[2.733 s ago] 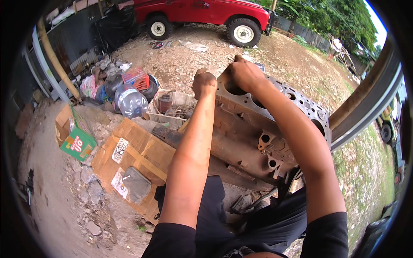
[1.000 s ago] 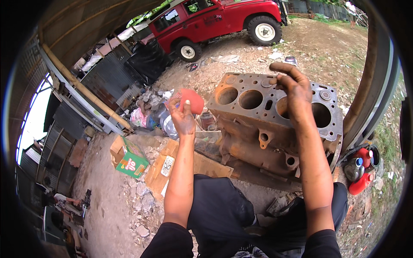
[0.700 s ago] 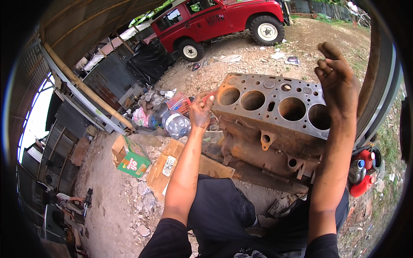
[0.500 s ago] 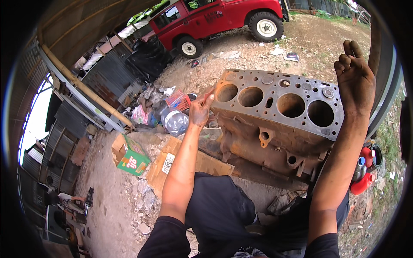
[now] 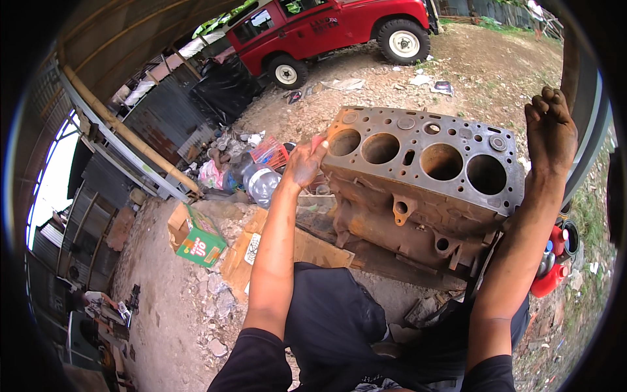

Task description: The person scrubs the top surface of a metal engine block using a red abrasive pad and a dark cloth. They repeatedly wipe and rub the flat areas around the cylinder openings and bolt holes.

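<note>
An engine block (image 5: 418, 171) stands in front of me, its flat top tilted to show a row of round cylinder bores and many smaller holes. Orange rust stains the left end and the sides. My left hand (image 5: 303, 164) is at the block's left end, its fingers closed on a small reddish flat piece (image 5: 318, 141), mostly hidden by the hand. My right hand (image 5: 552, 134) is raised beyond the block's right end, apart from it, with fingers curled in and no object visible in it.
Flattened cardboard (image 5: 323, 247) lies left of the block, near a green box (image 5: 199, 238). Behind them are a clear plastic bottle (image 5: 262, 183) and a red crate (image 5: 270, 154). Red containers (image 5: 550, 281) stand at right. A red vehicle (image 5: 320, 36) is parked at the back.
My right hand has come down slightly and rightward, its fingers curling in more. My left hand has shifted a little up at the block's left end. The block stays in place.
</note>
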The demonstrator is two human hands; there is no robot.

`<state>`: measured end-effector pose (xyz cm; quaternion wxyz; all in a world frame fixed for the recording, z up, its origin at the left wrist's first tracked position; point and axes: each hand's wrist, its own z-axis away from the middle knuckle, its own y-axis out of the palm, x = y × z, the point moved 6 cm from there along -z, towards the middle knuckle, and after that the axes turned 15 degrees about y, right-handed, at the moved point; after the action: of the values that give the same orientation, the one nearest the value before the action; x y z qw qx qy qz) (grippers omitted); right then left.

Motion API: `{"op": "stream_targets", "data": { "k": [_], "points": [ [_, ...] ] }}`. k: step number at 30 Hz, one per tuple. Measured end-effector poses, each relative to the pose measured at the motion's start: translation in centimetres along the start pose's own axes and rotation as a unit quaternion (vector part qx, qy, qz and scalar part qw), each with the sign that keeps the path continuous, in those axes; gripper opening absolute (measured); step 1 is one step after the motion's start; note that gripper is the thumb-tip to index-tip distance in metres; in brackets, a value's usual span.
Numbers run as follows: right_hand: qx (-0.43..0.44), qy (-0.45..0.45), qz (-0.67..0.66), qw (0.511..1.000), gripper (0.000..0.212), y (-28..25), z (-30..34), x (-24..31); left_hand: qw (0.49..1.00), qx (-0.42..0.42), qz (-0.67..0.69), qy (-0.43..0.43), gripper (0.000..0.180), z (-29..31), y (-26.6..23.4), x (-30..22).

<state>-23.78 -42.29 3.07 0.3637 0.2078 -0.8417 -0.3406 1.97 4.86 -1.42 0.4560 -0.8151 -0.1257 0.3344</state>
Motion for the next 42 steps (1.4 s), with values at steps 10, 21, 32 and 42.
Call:
{"op": "stream_targets", "data": {
  "k": [10, 21, 32, 42],
  "points": [
    [-0.143, -0.142, 0.162, 0.966, 0.015, -0.8, 0.9, 2.5, 0.996, 0.003, -0.086, -0.015, 0.055, 3.4, -0.8, -3.3],
    [-0.137, -0.140, 0.278, 0.940, 0.006, 4.1, 2.3, 2.5, 0.989, -0.012, -0.146, -0.018, 0.053, 4.0, -0.8, -5.0],
    [-0.219, -0.034, 0.612, 0.759, 0.029, 7.9, 1.8, -1.1, 0.989, -0.038, -0.140, 0.029, 0.054, 6.3, -1.1, -5.0],
    [-0.093, 0.191, 0.786, 0.581, 0.055, 1.8, 1.8, -7.1, 0.989, -0.040, -0.144, 0.026, 0.059, 4.9, -1.6, -4.3]
  ]
}}
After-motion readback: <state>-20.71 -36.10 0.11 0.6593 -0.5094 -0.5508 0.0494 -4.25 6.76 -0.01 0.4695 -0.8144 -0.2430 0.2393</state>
